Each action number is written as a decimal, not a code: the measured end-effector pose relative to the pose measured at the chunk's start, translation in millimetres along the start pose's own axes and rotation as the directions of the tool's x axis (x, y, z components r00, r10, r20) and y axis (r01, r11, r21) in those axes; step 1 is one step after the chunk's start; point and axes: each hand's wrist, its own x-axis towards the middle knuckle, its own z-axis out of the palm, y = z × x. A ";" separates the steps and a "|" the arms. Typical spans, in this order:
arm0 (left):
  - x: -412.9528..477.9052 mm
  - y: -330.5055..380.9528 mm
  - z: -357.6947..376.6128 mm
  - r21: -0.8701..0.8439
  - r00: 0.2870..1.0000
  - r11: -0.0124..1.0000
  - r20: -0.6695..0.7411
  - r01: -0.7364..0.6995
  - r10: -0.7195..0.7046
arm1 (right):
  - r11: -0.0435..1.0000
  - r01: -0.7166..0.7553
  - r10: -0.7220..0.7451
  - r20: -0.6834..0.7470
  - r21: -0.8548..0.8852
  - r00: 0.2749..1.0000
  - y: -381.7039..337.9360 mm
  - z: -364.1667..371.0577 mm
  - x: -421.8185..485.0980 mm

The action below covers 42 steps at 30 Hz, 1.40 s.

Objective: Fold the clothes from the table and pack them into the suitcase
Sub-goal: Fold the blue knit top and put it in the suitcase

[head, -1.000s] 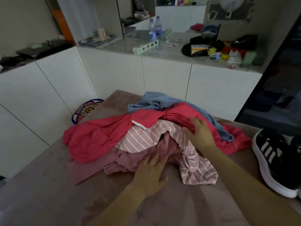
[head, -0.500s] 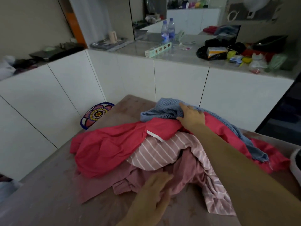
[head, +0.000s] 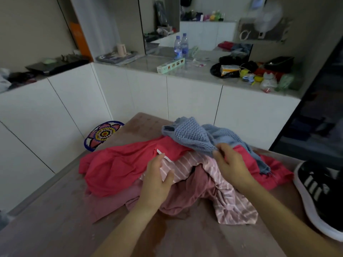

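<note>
A heap of clothes lies on the brown table (head: 55, 229). On top is a blue knitted garment (head: 194, 136), lifted a little at its near edge, which my right hand (head: 232, 164) pinches between thumb and fingers. Under it spread a red garment (head: 118, 164), a pink-and-white striped one (head: 232, 197) and a dusty pink one (head: 185, 197). My left hand (head: 157, 180) hovers open over the striped cloth, fingers relaxed, holding nothing. No suitcase is in view.
A black sneaker with white stripes (head: 319, 197) sits at the table's right edge. A round patterned object (head: 102, 134) leans by the far left corner. White cabinets with a cluttered counter (head: 185, 71) stand behind; two water bottles (head: 181, 45) are on it.
My right hand drew back from the top of the pile, pulling the blue knit up and towards me. My left hand rose from the table's near side to above the striped cloth.
</note>
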 end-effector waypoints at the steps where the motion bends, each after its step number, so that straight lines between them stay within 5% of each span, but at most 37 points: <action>1: -1.5 5.3 0.0 0.022 1.000 1.000 0.005 -0.013 0.013 | 0.997 -0.004 0.004 -0.001 0.076 1.000 -4.6 -13.8 -19.2; 4: -9.5 21.2 0.1 0.177 0.994 0.981 0.091 -0.075 0.060 | 0.980 0.022 -0.025 0.016 0.198 1.000 -25.0 -51.3 -79.2; 8: -29.2 30.5 2.4 0.345 0.954 0.921 0.291 -0.180 0.077 | 0.994 0.105 -0.106 0.007 0.032 0.994 -41.2 -85.8 -159.6; 12: -52.0 18.3 8.2 0.469 0.895 0.799 0.409 -0.376 0.180 | 0.998 -0.062 0.061 0.019 0.028 0.998 -37.7 -107.9 -236.8; 16: -67.8 17.4 19.2 0.509 0.765 0.632 0.605 -0.584 0.220 | 0.977 -0.200 0.190 0.124 0.075 0.974 -43.9 -128.5 -292.8; 19: -86.4 11.1 25.3 0.517 0.624 0.543 0.781 -0.661 0.017 | 0.987 -0.162 0.158 0.203 0.007 0.966 -46.4 -137.6 -335.6; 21: -99.4 2.4 27.3 0.519 0.579 0.570 0.810 -0.637 -0.090 | 0.977 -0.181 0.202 0.207 -0.115 0.957 -43.1 -136.6 -362.8; 23: -111.2 -3.5 27.1 0.506 0.566 0.613 0.817 -0.607 -0.114 | 0.878 -0.234 0.346 0.216 -0.418 0.913 -43.2 -126.1 -387.8; 26: -126.2 -9.1 26.1 0.534 0.667 0.712 0.735 -0.455 -0.125 | 0.778 -0.237 0.423 0.206 -0.582 0.882 -17.6 -115.6 -403.5; 31: -149.9 -4.4 33.3 0.535 0.840 0.844 0.479 -0.048 -0.256 | 0.760 -0.386 0.480 0.053 -0.523 0.876 -18.4 -90.5 -377.2; 33: -156.5 1.8 37.3 0.540 0.854 0.840 0.415 0.047 -0.314 | 0.778 -0.303 0.455 0.161 -0.551 0.876 -21.0 -74.6 -364.2; 38: -167.3 15.3 49.6 0.380 0.831 0.874 0.344 0.303 -0.438 | 0.731 -0.024 0.473 0.481 -0.682 0.738 -37.2 -46.0 -355.4; 40: -174.7 14.8 53.1 0.269 0.817 0.899 0.386 0.345 -0.429 | 0.766 0.053 0.378 0.516 -0.641 0.769 -41.7 -36.7 -366.2; 42: -183.0 12.7 55.4 0.221 0.825 0.917 0.403 0.332 -0.396 | 0.887 -0.231 0.397 0.407 -0.400 0.822 -49.8 -26.9 -378.2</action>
